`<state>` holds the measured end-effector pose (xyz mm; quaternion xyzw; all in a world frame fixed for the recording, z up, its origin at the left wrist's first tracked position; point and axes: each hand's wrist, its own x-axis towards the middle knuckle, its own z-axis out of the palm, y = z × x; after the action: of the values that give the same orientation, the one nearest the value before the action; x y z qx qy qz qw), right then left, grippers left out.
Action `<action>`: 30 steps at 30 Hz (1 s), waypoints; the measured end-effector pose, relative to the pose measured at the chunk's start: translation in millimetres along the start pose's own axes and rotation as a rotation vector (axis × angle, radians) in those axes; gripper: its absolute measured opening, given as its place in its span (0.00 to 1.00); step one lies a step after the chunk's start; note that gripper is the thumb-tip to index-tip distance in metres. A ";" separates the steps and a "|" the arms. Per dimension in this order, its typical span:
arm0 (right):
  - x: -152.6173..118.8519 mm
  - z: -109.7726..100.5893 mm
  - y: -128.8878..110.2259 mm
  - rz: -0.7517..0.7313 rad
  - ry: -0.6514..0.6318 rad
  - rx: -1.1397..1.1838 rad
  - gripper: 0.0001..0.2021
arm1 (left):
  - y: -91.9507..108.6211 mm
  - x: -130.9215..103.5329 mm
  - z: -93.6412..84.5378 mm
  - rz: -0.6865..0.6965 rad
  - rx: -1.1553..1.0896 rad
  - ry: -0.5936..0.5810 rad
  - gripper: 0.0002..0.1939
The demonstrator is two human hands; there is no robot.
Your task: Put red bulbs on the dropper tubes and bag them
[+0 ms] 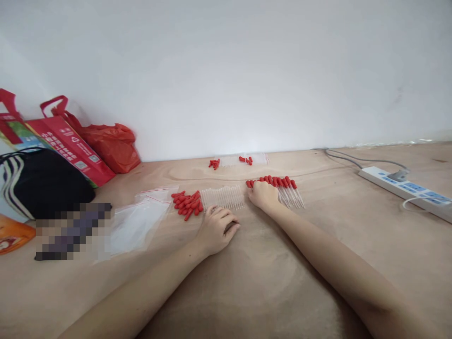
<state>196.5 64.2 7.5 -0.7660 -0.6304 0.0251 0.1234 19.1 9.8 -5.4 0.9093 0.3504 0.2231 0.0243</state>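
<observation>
My right hand is closed at the left end of a row of droppers, which have red rubber bulbs and clear thin tubes. Red bulbs show right at its fingertips; the tubes there are hidden under the hand. Palm down on the table, my left hand rests with fingers loosely bent and the thumb apart, holding nothing. Just beyond it lies a row of clear tubes without bulbs. A pile of loose red rubber bulbs sits to the left of these tubes.
Clear zip bags lie at left. Near the wall, another clear bag lies by small groups of red bulbs. Red bags and a black bag stand at far left. A power strip with cables lies right.
</observation>
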 end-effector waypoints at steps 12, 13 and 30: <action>2.4 -3.9 -23.9 0.012 -0.132 0.060 0.16 | -84.4 18.4 -64.5 -0.678 0.473 0.162 0.10; 3.5 -3.9 -24.7 0.015 -0.138 0.063 0.16 | -99.7 16.9 -71.8 -0.751 0.470 0.122 0.10; -16.5 -19.1 -6.8 -0.130 -0.095 0.105 0.15 | -144.0 8.0 -73.8 -0.973 0.235 -0.095 0.12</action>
<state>190.4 46.4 25.5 -0.7139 -0.6816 0.0863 0.1350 -97.1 115.2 35.2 0.6465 0.7549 0.1031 0.0390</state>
